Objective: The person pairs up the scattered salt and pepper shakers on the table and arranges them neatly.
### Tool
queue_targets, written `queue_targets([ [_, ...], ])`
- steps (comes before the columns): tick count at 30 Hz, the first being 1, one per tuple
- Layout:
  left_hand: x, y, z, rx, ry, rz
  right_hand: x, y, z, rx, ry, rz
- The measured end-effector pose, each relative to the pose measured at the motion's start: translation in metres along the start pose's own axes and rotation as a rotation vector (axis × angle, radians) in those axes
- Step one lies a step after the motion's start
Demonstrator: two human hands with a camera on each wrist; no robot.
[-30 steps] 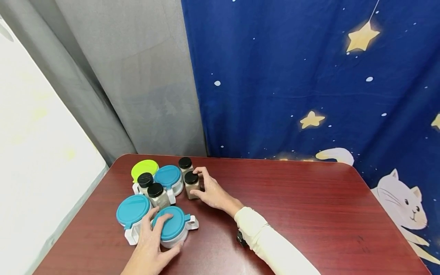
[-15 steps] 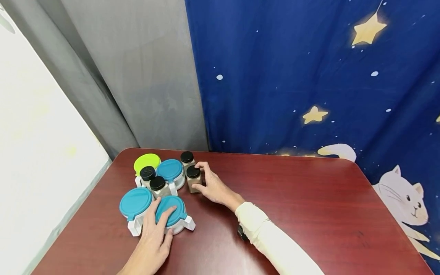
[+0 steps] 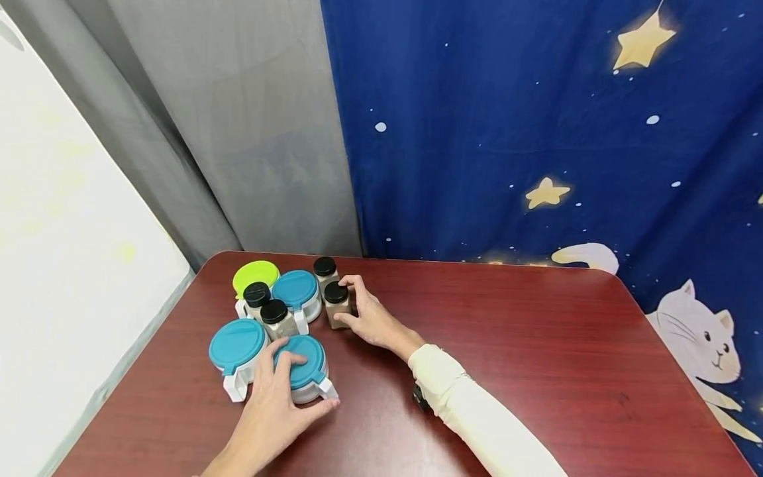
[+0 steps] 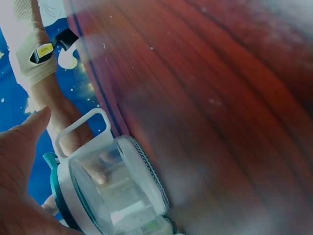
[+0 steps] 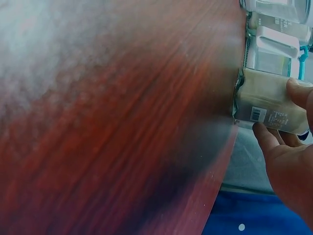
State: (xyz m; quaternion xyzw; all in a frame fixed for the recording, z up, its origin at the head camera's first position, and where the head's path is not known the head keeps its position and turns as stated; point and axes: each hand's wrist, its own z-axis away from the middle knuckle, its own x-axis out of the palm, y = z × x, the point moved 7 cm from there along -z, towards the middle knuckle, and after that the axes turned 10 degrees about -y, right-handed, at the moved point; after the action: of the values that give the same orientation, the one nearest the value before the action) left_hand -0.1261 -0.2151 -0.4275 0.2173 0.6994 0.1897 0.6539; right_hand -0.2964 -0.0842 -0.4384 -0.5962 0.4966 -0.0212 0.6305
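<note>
My left hand [image 3: 275, 397] lies spread about a clear canister with a blue lid [image 3: 302, 360]; its fingers touch the lid and the thumb stretches straight toward the white handle. In the left wrist view the thumb stands apart from the canister's clear wall [image 4: 117, 188]. My right hand [image 3: 373, 318] pinches a square spice jar with a black lid [image 3: 337, 306] between thumb and fingers, upright on the table. The right wrist view shows its barcode label [image 5: 259, 114]. Another black-lidded spice jar [image 3: 324, 268] stands just behind it.
Left of my right hand are a blue-lidded canister [image 3: 295, 288], a green-lidded one [image 3: 255, 275] and two black-lidded jars, the nearer jar [image 3: 277, 318] between canisters. Another blue-lidded canister [image 3: 237, 344] stands left of my left hand. A curtain [image 3: 453, 132] hangs behind the table [image 3: 507, 331].
The canister at my left hand has moved back toward the other jars, and its handle has turned nearer to me. My left thumb has spread outward. The right hand stays at its spice jar.
</note>
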Motion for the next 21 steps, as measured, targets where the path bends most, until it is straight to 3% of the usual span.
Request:
queue_targets([
  [7, -0.001, 0.006, -0.007, 0.145, 0.104, -0.011, -0.007, -0.002, -0.004, 0.004, -0.012, 0.030],
  [9, -0.004, 0.006, -0.011, 0.157, 0.118, 0.005, -0.012, -0.004, -0.006, -0.001, 0.007, 0.038],
  [12, -0.006, 0.001, -0.014, 0.122, 0.098, 0.044, -0.015, -0.005, -0.006, 0.015, 0.012, 0.054],
  [21, 0.008, -0.024, -0.009, -0.060, -0.064, 0.192, -0.007, -0.001, 0.004, 0.041, -0.004, 0.059],
])
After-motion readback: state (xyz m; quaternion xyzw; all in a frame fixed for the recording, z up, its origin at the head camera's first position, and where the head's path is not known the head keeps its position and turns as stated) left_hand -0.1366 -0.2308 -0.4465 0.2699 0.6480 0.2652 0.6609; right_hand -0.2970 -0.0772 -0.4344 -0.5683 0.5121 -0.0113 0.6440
